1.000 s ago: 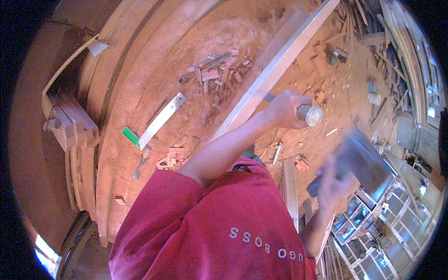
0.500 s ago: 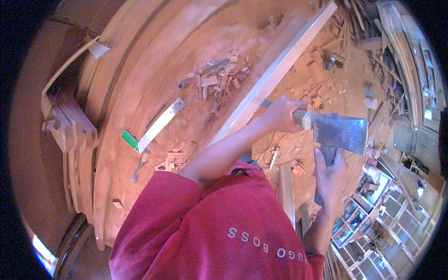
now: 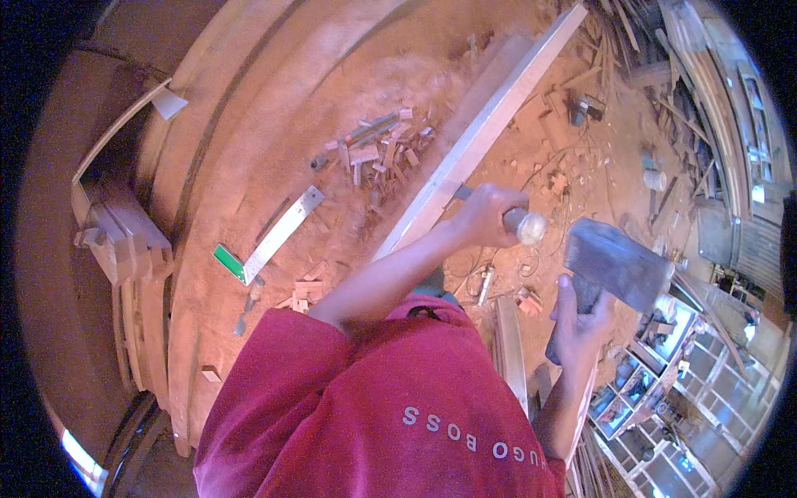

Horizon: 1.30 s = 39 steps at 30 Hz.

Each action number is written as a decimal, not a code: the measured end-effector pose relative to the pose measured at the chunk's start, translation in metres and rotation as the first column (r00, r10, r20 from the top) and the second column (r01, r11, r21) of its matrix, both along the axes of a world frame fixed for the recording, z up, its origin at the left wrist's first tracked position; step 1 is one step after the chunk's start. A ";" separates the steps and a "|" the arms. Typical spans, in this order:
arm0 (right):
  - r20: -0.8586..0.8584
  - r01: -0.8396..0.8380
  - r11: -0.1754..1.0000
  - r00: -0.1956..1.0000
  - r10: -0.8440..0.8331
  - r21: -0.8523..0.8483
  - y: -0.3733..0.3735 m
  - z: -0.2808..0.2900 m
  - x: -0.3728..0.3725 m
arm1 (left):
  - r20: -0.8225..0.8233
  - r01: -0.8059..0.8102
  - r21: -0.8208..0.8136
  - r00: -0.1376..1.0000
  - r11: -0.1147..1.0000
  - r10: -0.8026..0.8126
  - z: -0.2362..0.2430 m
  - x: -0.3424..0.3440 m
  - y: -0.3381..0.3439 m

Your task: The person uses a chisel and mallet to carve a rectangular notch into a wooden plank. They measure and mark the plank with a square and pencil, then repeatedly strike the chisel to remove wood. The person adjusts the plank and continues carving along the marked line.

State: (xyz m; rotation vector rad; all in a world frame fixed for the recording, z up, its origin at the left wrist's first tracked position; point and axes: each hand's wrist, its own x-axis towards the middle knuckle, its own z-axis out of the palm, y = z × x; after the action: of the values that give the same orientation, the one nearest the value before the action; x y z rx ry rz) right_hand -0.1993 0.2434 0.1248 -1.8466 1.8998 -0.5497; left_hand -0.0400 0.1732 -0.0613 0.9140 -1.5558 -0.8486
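Note:
My left hand [image 3: 491,217] is wrapped round a chisel [image 3: 528,227]. Its blade meets the side of a long wooden board [image 3: 473,149] that runs diagonally up and to the right. My right hand [image 3: 583,325] grips the dark handle of a hatchet [image 3: 618,261]. The hatchet's broad, dark grey metal head is tilted, just right of the chisel's butt end and apart from it. Most of the chisel's handle is hidden by my left fingers.
A try square [image 3: 282,235] with a green stock lies at left on a curved timber surface. Wood offcuts [image 3: 386,149] are heaped left of the board. Another narrow tool [image 3: 246,311] rests below the square. Framed pieces [image 3: 693,373] and stacked timber [image 3: 722,108] are at right.
The hatchet has swung right and down, away from the chisel's butt, and its head has tilted. My left hand has shifted slightly left, still holding the chisel.

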 end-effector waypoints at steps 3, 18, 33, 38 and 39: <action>0.235 0.174 0.984 0.955 -0.180 0.044 0.019 0.014 0.001 | 0.094 0.155 -0.125 0.985 0.980 -0.144 -0.004 -0.010 0.029; 0.408 0.282 0.949 0.857 -0.315 0.140 0.057 -0.002 -0.007 | 0.047 0.036 -0.063 0.998 0.997 -0.033 0.010 -0.009 0.027; -0.082 -0.166 0.980 0.984 0.158 -0.109 0.033 0.000 0.016 | -0.099 0.034 0.026 0.995 0.999 -0.031 0.000 0.011 0.020; -0.066 -0.142 0.990 0.988 0.143 0.011 0.021 0.002 0.027 | -0.047 -0.008 0.068 0.999 0.998 0.011 -0.003 0.012 0.022; 0.021 -0.072 0.997 0.997 0.072 0.011 0.025 0.013 0.033 | -0.050 -0.009 0.070 0.999 0.997 0.013 -0.003 0.014 0.022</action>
State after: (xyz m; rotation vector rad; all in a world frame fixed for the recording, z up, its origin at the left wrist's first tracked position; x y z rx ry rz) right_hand -0.1659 0.2683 0.1378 -1.8862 1.8119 -0.5302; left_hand -0.0263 0.1954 -0.0639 0.9437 -1.4845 -0.9164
